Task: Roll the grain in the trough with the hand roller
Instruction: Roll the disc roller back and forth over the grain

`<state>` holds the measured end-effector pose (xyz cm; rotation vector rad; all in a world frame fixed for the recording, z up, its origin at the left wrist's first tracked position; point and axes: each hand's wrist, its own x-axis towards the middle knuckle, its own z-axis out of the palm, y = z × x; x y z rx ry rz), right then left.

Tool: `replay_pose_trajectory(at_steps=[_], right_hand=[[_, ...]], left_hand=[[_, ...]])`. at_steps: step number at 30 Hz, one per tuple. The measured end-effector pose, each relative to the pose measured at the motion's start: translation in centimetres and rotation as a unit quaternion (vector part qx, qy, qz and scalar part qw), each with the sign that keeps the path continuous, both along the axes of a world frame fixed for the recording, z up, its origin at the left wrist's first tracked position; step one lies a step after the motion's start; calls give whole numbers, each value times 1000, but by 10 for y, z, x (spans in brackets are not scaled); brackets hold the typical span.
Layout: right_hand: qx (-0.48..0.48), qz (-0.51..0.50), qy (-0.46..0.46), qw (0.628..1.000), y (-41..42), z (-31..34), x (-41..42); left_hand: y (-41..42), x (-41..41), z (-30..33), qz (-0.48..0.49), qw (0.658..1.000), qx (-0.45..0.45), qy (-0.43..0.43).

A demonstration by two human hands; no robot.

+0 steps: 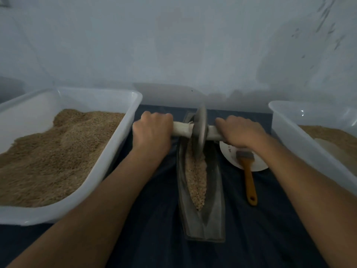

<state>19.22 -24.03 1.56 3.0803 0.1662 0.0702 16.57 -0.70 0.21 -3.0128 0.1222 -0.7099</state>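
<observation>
1. now i see the hand roller (pixel 200 128) standing upright in the far part of the trough (pixel 202 219), its grey disc on edge in the groove and its pale axle lying crosswise, left to right.
2. my left hand (pixel 152 130) grips the left end of the axle – the fingers are curled over it and pressed together, knuckles up.
3. my right hand (pixel 241 132) holds the right end of the axle in the same way; the fingers wrap over the top of it, close to each other, but the tips go behind the axle and i cannot tell how they lie there.
4. the grain (pixel 196 178) lies in the groove of the trough as a long narrow strip, from under the disc toward me, ending in a point near the middle of the trough.
5. the trough is dark, boat-shaped, and lies lengthwise on a dark blue cloth (pixel 154 238), between my two forearms.
6. left of it stands a white tub (pixel 108 171) filled with brown grain-like material – heaped and uneven.
7. right of it stands a second white tub (pixel 301 147), with similar material inside; only a part of it is in view.
8. just right of the trough is a white plate (pixel 228 153), and a brush (pixel 248 171) with an orange handle lies with its bristle end on the plate and the handle toward me on the cloth.
</observation>
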Motion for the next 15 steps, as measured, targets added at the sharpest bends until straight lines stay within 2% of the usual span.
replay_pose_trajectory(at_steps=[3,4,6,9,12,15], right_hand=[[112,0,111,987,1,10,11],[117,5,122,986,2,13,13],[61,13,100,993,10,20,10],[13,-17,-41,999,19,18,-14],[28,-18,-216,976,21,-8,-60],[68,-9,-295,953,20,-27,-106]], left_hand=[[-5,18,5,26,999,4,22],[-3,19,4,21,1000,-5,20],[3,11,0,6,999,-31,14],[14,-16,-16,-27,998,-55,-6],[21,-55,-27,-59,997,-35,-30],[26,-86,-32,-82,996,13,-38]])
